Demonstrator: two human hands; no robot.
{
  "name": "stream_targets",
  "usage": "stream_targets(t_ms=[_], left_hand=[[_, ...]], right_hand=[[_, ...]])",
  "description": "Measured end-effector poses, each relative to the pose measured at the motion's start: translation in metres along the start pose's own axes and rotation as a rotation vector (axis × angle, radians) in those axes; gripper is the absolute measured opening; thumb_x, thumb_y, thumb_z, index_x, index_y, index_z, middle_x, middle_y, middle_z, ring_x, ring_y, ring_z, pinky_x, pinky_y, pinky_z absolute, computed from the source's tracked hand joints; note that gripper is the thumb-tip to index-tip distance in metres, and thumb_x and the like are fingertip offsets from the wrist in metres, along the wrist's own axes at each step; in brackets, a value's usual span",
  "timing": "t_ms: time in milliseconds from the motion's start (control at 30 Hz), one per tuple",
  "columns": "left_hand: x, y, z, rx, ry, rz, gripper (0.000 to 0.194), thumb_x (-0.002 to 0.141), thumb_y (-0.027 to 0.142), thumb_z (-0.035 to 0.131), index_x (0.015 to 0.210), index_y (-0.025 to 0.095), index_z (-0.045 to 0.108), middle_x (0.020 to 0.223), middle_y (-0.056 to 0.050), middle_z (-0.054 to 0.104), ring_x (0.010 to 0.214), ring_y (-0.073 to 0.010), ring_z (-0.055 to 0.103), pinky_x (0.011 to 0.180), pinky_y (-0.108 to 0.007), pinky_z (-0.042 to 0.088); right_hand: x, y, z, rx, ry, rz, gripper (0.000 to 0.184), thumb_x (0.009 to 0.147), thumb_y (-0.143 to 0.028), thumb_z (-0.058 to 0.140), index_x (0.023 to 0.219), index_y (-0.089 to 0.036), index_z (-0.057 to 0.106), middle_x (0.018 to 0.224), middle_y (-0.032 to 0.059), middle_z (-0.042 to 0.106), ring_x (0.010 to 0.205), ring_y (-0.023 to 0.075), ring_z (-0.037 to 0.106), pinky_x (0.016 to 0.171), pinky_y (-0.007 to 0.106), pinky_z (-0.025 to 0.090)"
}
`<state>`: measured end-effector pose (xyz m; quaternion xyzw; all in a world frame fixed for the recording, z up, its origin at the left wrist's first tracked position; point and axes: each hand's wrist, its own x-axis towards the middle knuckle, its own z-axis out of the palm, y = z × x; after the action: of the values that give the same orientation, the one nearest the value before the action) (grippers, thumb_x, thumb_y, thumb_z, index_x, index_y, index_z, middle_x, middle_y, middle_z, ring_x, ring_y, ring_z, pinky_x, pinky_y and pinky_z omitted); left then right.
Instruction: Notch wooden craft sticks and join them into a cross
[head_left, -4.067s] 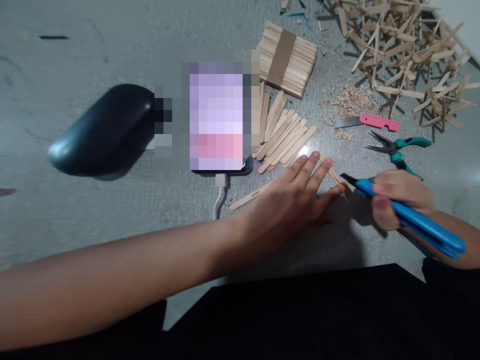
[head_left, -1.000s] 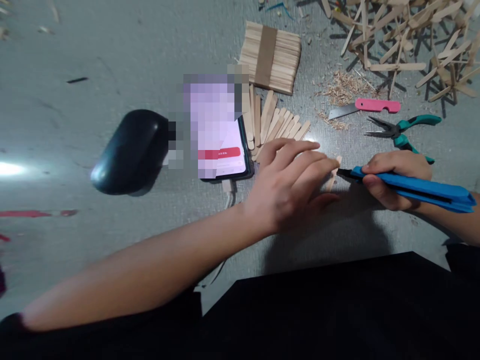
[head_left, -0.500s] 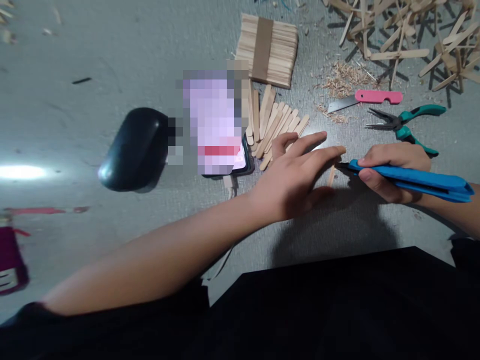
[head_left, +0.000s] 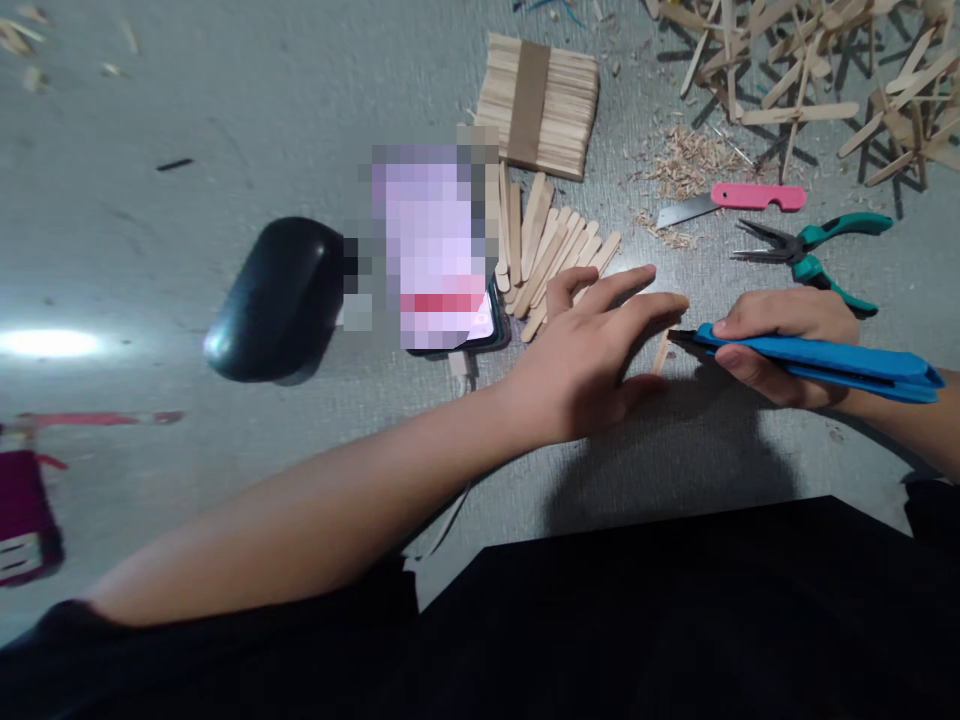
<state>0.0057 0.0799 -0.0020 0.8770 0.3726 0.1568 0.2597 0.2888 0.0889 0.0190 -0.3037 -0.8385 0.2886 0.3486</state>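
My left hand (head_left: 592, 350) lies flat with fingers stretched out, pressing a wooden craft stick (head_left: 661, 353) onto the grey surface. My right hand (head_left: 780, 340) is closed round a blue-handled tool (head_left: 817, 358) whose black tip touches the stick's end beside my left fingertips. Loose craft sticks (head_left: 551, 255) lie just beyond my left hand.
A banded bundle of sticks (head_left: 540, 105) lies at the top centre, a phone (head_left: 442, 250) on a cable and a black oval case (head_left: 274, 300) to the left. A pink utility knife (head_left: 739, 198), teal pliers (head_left: 814, 250), shavings and a heap of glued stick pieces (head_left: 810, 70) sit on the right.
My left fingers have flattened out over the stick since a second ago. The tool tip stays at the stick's end; the hands have barely shifted.
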Motion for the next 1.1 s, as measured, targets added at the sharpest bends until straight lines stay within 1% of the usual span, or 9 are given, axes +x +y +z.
stream_targets(t_ms=[133,200,267,367,467,667,867,1033,1100], left_hand=[[-0.0008,-0.0021,0.0011,-0.024,0.016,-0.002,0.066,0.100,0.032,0.081,0.160,0.022,0.057,0.166,-0.019,0.069,0.167,-0.0381,0.055,0.134,-0.057,0.032],[-0.0008,-0.0032,0.0013,-0.037,0.013,-0.005,0.067,0.098,0.034,0.082,0.160,0.023,0.057,0.167,-0.019,0.069,0.167,-0.0393,0.054,0.134,-0.057,0.032],[-0.0004,-0.0036,0.0009,-0.053,0.005,-0.010,0.068,0.097,0.035,0.083,0.159,0.023,0.058,0.164,-0.017,0.071,0.166,-0.0401,0.055,0.135,-0.058,0.032],[0.0004,-0.0024,-0.0006,-0.070,0.001,-0.024,0.067,0.096,0.031,0.082,0.159,0.023,0.059,0.163,-0.017,0.072,0.166,-0.0402,0.055,0.135,-0.059,0.032],[0.0011,-0.0005,-0.0023,-0.077,-0.002,-0.036,0.066,0.095,0.028,0.080,0.158,0.023,0.060,0.165,-0.018,0.070,0.166,-0.0401,0.055,0.135,-0.060,0.033],[0.0020,0.0009,-0.0038,-0.084,-0.024,-0.047,0.065,0.096,0.027,0.077,0.159,0.023,0.059,0.162,-0.017,0.072,0.168,-0.0394,0.053,0.137,-0.062,0.033],[0.0021,0.0006,-0.0040,-0.082,-0.025,-0.041,0.066,0.096,0.028,0.078,0.159,0.022,0.058,0.161,-0.016,0.073,0.168,-0.0386,0.053,0.136,-0.061,0.031],[0.0023,0.0003,-0.0027,-0.075,-0.022,-0.045,0.065,0.096,0.027,0.077,0.159,0.023,0.059,0.162,-0.016,0.073,0.168,-0.0386,0.053,0.136,-0.061,0.030],[0.0024,0.0000,-0.0021,-0.076,-0.018,-0.047,0.064,0.096,0.028,0.077,0.158,0.022,0.060,0.161,-0.015,0.074,0.168,-0.0386,0.054,0.136,-0.060,0.031]], right_hand=[[0.0007,0.0001,-0.0007,0.026,-0.005,0.007,0.001,0.109,-0.032,0.078,0.108,-0.032,0.079,0.091,-0.0031,0.085,0.073,0.0172,0.082,0.063,0.030,0.063],[0.0003,0.0005,-0.0006,0.072,0.010,0.069,0.004,0.108,-0.034,0.080,0.107,-0.030,0.080,0.090,-0.0024,0.085,0.074,0.0161,0.081,0.063,0.029,0.060],[-0.0004,0.0016,-0.0004,0.115,0.034,0.160,0.008,0.106,-0.036,0.083,0.106,-0.028,0.082,0.089,-0.0019,0.084,0.073,0.0149,0.079,0.063,0.028,0.058],[-0.0009,0.0047,-0.0002,0.157,0.060,0.279,0.012,0.105,-0.041,0.085,0.105,-0.029,0.085,0.087,-0.0017,0.083,0.070,0.0136,0.075,0.060,0.028,0.055],[-0.0007,0.0071,0.0002,0.205,0.069,0.350,0.017,0.104,-0.045,0.086,0.102,-0.029,0.085,0.088,-0.0011,0.082,0.069,0.0137,0.073,0.060,0.029,0.054],[-0.0013,0.0077,0.0004,0.247,0.066,0.384,0.019,0.103,-0.047,0.089,0.104,-0.028,0.086,0.088,0.0007,0.081,0.074,0.0161,0.074,0.063,0.031,0.054],[-0.0008,0.0084,0.0002,0.249,0.071,0.384,0.018,0.103,-0.045,0.089,0.104,-0.028,0.086,0.089,0.0011,0.081,0.074,0.0157,0.074,0.063,0.031,0.054],[-0.0007,0.0088,-0.0006,0.215,0.065,0.354,0.016,0.105,-0.043,0.087,0.105,-0.028,0.085,0.091,0.0011,0.083,0.073,0.0153,0.074,0.062,0.030,0.055],[0.0000,0.0087,-0.0014,0.191,0.053,0.317,0.013,0.105,-0.041,0.086,0.106,-0.028,0.085,0.091,0.0004,0.083,0.073,0.0147,0.075,0.063,0.030,0.056]])
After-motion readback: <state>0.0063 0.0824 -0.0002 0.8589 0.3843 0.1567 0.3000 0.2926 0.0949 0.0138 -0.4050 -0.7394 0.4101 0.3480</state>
